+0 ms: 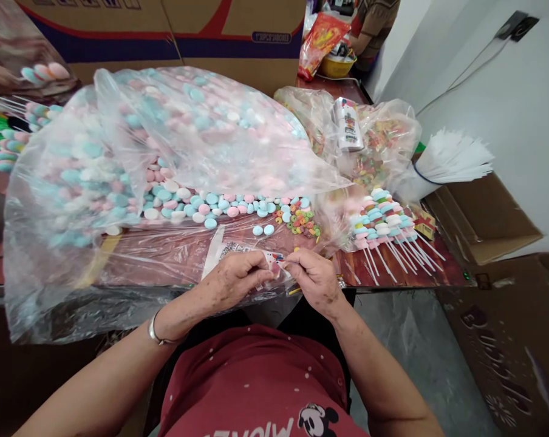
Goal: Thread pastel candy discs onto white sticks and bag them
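Observation:
My left hand (231,278) and my right hand (314,280) meet at the table's front edge, fingers pinched. Between them they grip a white printed plastic wrapper (277,257) with red and blue marks. Its other end, with a printed code, seems to extend behind my left hand; my fingers hide part of it. Just beyond lie two blue marshmallows (263,230) and a small heap of colourful ring gummies (302,221). Loose pink, white and blue marshmallows (204,209) spill from a large clear plastic bag (201,145).
Marshmallow skewers (384,221) lie piled at right, white sticks pointing toward me. Behind them are a bag of gummies (384,133), a small printed box (348,124) and a container of white sticks (452,158). Cardboard boxes (488,224) stand at right; another person's hand (3,79) shows at left.

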A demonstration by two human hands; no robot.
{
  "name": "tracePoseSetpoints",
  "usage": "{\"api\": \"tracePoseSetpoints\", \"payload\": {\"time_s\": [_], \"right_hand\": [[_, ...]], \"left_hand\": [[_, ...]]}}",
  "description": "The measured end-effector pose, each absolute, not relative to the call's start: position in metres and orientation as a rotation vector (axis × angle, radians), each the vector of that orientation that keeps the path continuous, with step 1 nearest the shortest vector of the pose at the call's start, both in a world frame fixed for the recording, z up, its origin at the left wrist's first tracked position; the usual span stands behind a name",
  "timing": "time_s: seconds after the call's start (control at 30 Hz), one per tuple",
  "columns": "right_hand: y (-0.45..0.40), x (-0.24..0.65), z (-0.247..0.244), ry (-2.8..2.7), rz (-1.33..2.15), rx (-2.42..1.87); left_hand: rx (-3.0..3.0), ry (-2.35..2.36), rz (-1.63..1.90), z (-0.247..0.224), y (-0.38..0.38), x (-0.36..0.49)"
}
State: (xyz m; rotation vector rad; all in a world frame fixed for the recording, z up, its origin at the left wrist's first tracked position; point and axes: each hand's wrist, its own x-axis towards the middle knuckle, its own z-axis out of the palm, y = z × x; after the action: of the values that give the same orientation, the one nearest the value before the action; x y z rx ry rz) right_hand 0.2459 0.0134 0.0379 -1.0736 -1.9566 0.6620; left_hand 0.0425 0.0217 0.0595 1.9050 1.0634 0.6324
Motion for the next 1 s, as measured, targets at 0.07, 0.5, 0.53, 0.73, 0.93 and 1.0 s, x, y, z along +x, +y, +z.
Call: {"api": "tracePoseSetpoints", "payload": {"time_s": [0.07,0.5,0.53,0.73,0.93,1.0], "right_hand": [[0.013,0.247,0.036,-1.965,0.582,-1.075],[0.005,0.257,0.045,-1.918,0.624,-1.127],[0.004,0.256,0.043,-1.937,0.555,-1.117],[-0.003,0.259,0.044,-2.004,0.253,-1.067],[-0.003,0.324,0.041,-1.719,-0.213,-1.428],[0.0,0.349,0.03,-1.735,-0.416,-1.626]], "left_hand": [[1.966,1.052,0.66,0.055,0.02,0.042],[1.838,1.051,0.698,0.037,0.014,0.047],[1.899,1.051,0.703,0.036,0.013,0.047],[2.166,0.951,0.781,0.035,0.01,0.052],[2.096,0.908,0.833,0.031,0.007,0.052],[2.049,0.912,0.84,0.03,0.007,0.052]]}}
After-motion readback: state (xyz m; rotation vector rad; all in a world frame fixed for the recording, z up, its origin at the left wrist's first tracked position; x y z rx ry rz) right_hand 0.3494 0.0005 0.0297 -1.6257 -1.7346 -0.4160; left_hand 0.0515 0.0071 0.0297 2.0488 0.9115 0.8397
